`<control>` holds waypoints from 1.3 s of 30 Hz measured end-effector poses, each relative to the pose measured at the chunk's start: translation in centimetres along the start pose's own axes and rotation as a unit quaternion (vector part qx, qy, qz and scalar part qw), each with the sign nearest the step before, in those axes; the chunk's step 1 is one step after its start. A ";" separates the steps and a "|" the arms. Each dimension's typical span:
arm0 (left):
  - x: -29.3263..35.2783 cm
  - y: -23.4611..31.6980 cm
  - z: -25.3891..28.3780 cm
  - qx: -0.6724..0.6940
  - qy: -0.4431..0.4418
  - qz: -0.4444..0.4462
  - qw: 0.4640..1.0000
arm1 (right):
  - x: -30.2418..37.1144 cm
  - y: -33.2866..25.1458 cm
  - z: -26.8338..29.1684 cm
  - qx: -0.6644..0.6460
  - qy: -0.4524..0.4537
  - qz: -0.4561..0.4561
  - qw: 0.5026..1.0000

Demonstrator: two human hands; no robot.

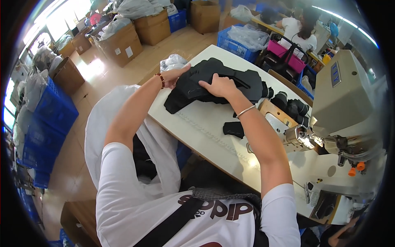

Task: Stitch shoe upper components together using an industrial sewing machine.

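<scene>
While the left hand (175,77) grips the left end of the black cloth (197,78), the right hand (222,87), apart from it, rests on top; whether its fingers pinch the cloth I cannot tell. Matt and dark, the cloth lies on the white table (187,131) in overlapping layers, its outline stepped and uneven, with a long narrow slit near the right hand and a squarish corner pointing toward the person.

Fabric (205,68) lies on the table (205,119), left of the sewing machine (341,90).
</scene>
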State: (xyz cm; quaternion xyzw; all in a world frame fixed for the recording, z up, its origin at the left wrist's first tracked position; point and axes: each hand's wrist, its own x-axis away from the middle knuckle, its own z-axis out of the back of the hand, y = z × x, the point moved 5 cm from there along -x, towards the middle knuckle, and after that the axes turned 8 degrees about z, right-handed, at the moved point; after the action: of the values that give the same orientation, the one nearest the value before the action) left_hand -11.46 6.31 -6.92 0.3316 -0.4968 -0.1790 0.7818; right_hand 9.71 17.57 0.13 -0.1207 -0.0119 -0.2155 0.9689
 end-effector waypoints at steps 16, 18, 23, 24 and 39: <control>9.5 -4.7 -4.8 0.364 -0.201 -0.031 0.909 | 3.9 -7.4 -1.1 -0.039 0.104 0.198 0.974; 10.3 -6.1 -5.1 0.398 -0.191 -0.042 0.896 | 5.9 -9.3 -0.5 0.053 0.330 0.228 0.914; 15.1 -9.4 -4.4 0.487 -0.126 -0.088 0.860 | 15.5 -12.3 0.6 -0.025 0.344 0.326 0.880; 15.9 -10.3 -4.3 0.497 -0.118 -0.086 0.856 | 17.4 -12.2 0.7 -0.028 0.338 0.332 0.880; 27.4 -16.6 -19.1 0.545 -0.109 -0.010 0.831 | 24.2 -6.7 -6.3 -0.766 -0.233 -0.073 0.595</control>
State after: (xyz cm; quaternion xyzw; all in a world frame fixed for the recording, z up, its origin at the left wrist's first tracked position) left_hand 18.61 -15.75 -5.88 0.6870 -0.5927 0.0774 0.4131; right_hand 28.63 0.11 -2.63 -0.8630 -0.0765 -0.1797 0.4658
